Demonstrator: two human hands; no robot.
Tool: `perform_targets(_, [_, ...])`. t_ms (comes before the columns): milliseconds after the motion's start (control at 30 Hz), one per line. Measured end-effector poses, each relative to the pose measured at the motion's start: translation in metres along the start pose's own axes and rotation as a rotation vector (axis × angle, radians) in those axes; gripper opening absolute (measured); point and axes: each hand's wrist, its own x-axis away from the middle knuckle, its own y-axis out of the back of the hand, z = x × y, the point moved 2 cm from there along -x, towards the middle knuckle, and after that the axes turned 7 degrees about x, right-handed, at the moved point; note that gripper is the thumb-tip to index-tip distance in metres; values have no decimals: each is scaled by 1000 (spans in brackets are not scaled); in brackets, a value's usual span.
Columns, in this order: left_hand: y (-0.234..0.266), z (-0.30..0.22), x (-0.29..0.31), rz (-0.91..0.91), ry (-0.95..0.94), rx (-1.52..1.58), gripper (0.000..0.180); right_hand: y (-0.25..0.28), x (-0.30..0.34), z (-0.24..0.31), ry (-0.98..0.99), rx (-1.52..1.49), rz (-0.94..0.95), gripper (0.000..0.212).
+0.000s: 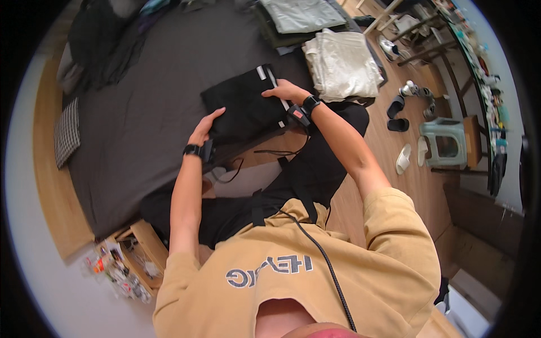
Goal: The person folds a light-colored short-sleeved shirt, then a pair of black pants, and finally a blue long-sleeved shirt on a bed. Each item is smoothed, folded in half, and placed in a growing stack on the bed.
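While the folded black garment (pixel 245 107) lies on the bed (pixel 141 112) beside the white stack (pixel 342 63), left hand (pixel 205 127) flat-spread at its near corner, right hand (pixel 287 90) pressing fingers down on its striped edge, long axis between them.

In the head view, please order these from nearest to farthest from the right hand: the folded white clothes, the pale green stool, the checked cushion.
From the right hand:
1. Folded white clothes, just to its right on the bed.
2. Pale green stool, farther right on the floor.
3. Checked cushion, far left at the bed's edge.
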Motion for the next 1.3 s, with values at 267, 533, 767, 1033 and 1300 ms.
perform_targets(267, [-138,-97,59,190,-462,1,62,147,88,70,373,-29,-279,57])
perform_targets(533, [-321,-82,-19,401,-488,-120,71,320,144,-34,248,-122,-464,66])
perform_targets(767, [-307,10,-76,167,-320,-477,95,311,78,-127,153,521,-1066,92])
perform_targets(1033, [-297,42,-84,221,-231,-402,71,168,7,-48,192,957,-955,83])
perform_targets(1300, [-260,47,-79,175,-227,-377,53,165,-19,-64,156,943,-903,91])
